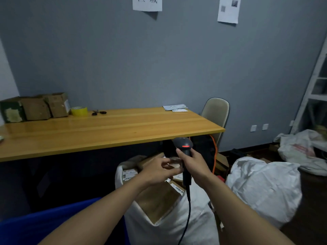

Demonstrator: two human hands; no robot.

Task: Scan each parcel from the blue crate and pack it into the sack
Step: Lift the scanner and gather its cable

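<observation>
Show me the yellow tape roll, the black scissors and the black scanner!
yellow tape roll (79, 111): head view, on its outer side
black scissors (99, 113): head view, on their middle
black handheld scanner (182, 143): head view, on its head

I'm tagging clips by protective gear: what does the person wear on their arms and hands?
Nothing visible. The left forearm and right forearm are bare to the frame's lower edge, no sleeves in view. The left hand and right hand have no gloves, and no watch, band or ring shows.
</observation>
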